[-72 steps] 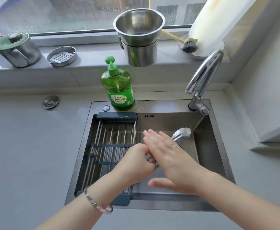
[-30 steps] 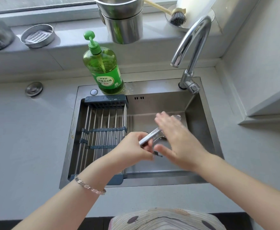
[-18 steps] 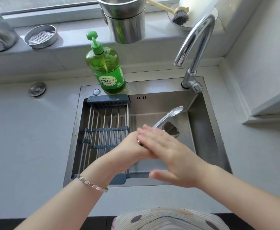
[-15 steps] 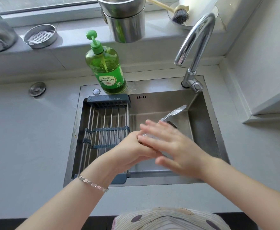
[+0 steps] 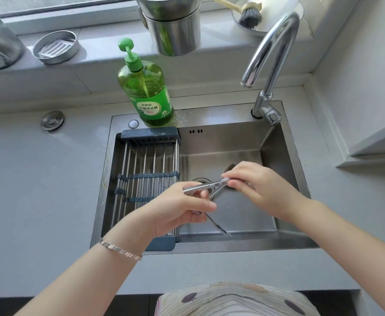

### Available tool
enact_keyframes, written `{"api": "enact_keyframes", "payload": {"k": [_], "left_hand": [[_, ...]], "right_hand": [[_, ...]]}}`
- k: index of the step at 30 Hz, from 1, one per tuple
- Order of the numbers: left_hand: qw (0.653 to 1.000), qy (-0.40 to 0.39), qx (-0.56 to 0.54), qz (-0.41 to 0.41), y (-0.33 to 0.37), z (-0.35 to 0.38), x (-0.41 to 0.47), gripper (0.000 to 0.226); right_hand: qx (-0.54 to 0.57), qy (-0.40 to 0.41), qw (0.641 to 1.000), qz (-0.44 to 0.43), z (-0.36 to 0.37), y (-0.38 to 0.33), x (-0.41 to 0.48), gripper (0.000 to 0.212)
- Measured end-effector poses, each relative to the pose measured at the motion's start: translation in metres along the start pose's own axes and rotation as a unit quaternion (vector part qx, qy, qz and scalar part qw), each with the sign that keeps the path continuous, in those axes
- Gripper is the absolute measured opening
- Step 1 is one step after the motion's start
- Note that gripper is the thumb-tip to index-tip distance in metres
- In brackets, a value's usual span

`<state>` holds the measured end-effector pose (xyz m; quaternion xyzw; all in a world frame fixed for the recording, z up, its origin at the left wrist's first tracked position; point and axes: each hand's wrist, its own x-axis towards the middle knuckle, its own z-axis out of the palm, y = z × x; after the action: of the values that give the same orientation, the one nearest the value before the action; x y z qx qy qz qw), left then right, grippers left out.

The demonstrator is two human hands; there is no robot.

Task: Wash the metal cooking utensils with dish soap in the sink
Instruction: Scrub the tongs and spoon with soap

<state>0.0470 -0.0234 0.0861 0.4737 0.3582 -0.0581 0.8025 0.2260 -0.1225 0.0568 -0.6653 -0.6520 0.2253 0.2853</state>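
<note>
left wrist: thin silver bracelet (image 5: 121,249), a chain of small flat hexagon links, sits snug round the arm
left hand (image 5: 182,208): bare
right hand (image 5: 262,190): bare
forearms: both bare as far as they show
clothing (image 5: 232,299): pale cream fabric, fine grey-brown wavy stripes, scattered dark purple-grey oval spots
clothing visibility: only a rounded patch shows, between the two forearms; cut and type can't be told
</note>
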Motion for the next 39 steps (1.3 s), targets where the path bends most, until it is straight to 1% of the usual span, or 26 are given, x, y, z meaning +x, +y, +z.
{"api": "enact_keyframes", "payload": {"k": [2, 4, 6, 8, 11, 14, 15, 17, 19, 20, 21, 23, 24, 26, 28, 30, 32, 37, 39], "left_hand": [[0.997, 0.068, 0.019, 0.037, 0.0, 0.0, 0.0, 0.017], [0.99, 0.119, 0.03, 0.063, -0.001, -0.001, 0.003, 0.013], [0.978, 0.158, 0.114, 0.079, -0.005, 0.001, 0.008, 0.013], [0.956, 0.18, 0.207, 0.101, -0.008, 0.005, 0.013, 0.017], [0.939, 0.188, 0.262, 0.117, -0.012, 0.011, 0.016, 0.026], [0.926, 0.164, 0.321, 0.112, -0.014, 0.02, 0.014, 0.033], [0.918, 0.161, 0.345, 0.113, -0.015, 0.023, 0.014, 0.034], [0.902, 0.167, 0.38, 0.116, -0.017, 0.026, 0.015, 0.036], [0.898, 0.168, 0.389, 0.114, -0.019, 0.024, 0.017, 0.036], [0.899, 0.165, 0.39, 0.112, -0.02, 0.024, 0.018, 0.036], [0.899, 0.164, 0.389, 0.114, -0.019, 0.025, 0.018, 0.036], [0.904, 0.169, 0.373, 0.125, -0.017, 0.026, 0.018, 0.037], [0.907, 0.171, 0.363, 0.128, -0.015, 0.027, 0.019, 0.037], [0.909, 0.171, 0.359, 0.123, -0.014, 0.027, 0.02, 0.037], [0.906, 0.169, 0.371, 0.116, -0.014, 0.025, 0.019, 0.038], [0.905, 0.164, 0.377, 0.113, -0.014, 0.023, 0.019, 0.038], [0.903, 0.162, 0.381, 0.115, -0.013, 0.024, 0.018, 0.038], [0.899, 0.17, 0.383, 0.126, -0.011, 0.024, 0.019, 0.038], [0.899, 0.172, 0.382, 0.126, -0.01, 0.023, 0.019, 0.038]], "right_hand": [[0.083, 0.014, 0.994, 0.071, -0.003, -0.002, -0.002, 0.021], [0.166, 0.027, 0.974, 0.154, -0.004, -0.005, -0.005, 0.017], [0.231, 0.037, 0.949, 0.209, 0.0, -0.009, -0.006, 0.016], [0.291, 0.048, 0.923, 0.247, 0.004, -0.014, -0.005, 0.014], [0.359, 0.056, 0.885, 0.292, 0.008, -0.021, 0.0, 0.019], [0.419, 0.04, 0.855, 0.303, 0.008, -0.03, 0.009, 0.022], [0.436, 0.046, 0.847, 0.3, 0.007, -0.033, 0.013, 0.022], [0.45, 0.085, 0.836, 0.301, 0.006, -0.036, 0.019, 0.019], [0.456, 0.113, 0.825, 0.315, 0.004, -0.036, 0.025, 0.015], [0.478, 0.117, 0.808, 0.323, 0.003, -0.036, 0.026, 0.014], [0.516, 0.119, 0.78, 0.333, 0.003, -0.038, 0.027, 0.012], [0.602, 0.13, 0.712, 0.338, 0.004, -0.043, 0.026, 0.008], [0.623, 0.138, 0.693, 0.336, 0.006, -0.045, 0.025, 0.01], [0.627, 0.146, 0.687, 0.337, 0.01, -0.048, 0.021, 0.022], [0.628, 0.16, 0.677, 0.349, 0.012, -0.05, 0.02, 0.026], [0.627, 0.174, 0.661, 0.372, 0.013, -0.05, 0.02, 0.022], [0.62, 0.179, 0.656, 0.391, 0.013, -0.051, 0.022, 0.014], [0.608, 0.199, 0.661, 0.392, 0.013, -0.052, 0.023, 0.002], [0.61, 0.205, 0.664, 0.38, 0.015, -0.053, 0.022, 0.003]]}}
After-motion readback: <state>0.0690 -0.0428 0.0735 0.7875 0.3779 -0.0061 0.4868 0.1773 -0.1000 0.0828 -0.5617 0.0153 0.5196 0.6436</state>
